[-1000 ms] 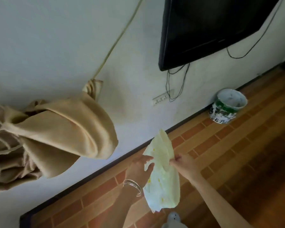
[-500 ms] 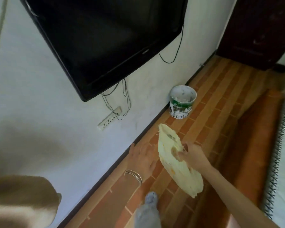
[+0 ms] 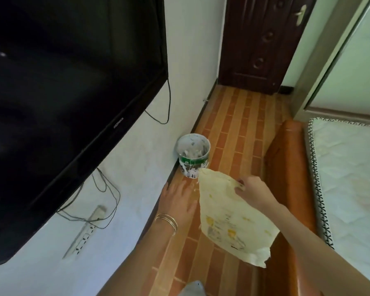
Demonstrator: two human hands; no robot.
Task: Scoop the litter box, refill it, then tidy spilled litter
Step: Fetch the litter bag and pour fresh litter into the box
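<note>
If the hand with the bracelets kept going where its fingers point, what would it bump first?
Most likely the bucket: the left hand is flat and points roughly at it. Depth is unclear, so it might pass above it instead.

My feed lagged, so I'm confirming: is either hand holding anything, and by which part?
The right hand grips the pale yellow bag by its top edge, and the rest of the bag hangs below. The left hand is spread open and holds nothing.

Bucket [image 3: 193,154] on floor [image 3: 239,124] against wall [image 3: 190,39], right of TV [image 3: 62,82]; bag [image 3: 229,214] nearer, between left hand [image 3: 177,201] and bed [image 3: 350,178]; door [image 3: 263,39] at far end.
</note>
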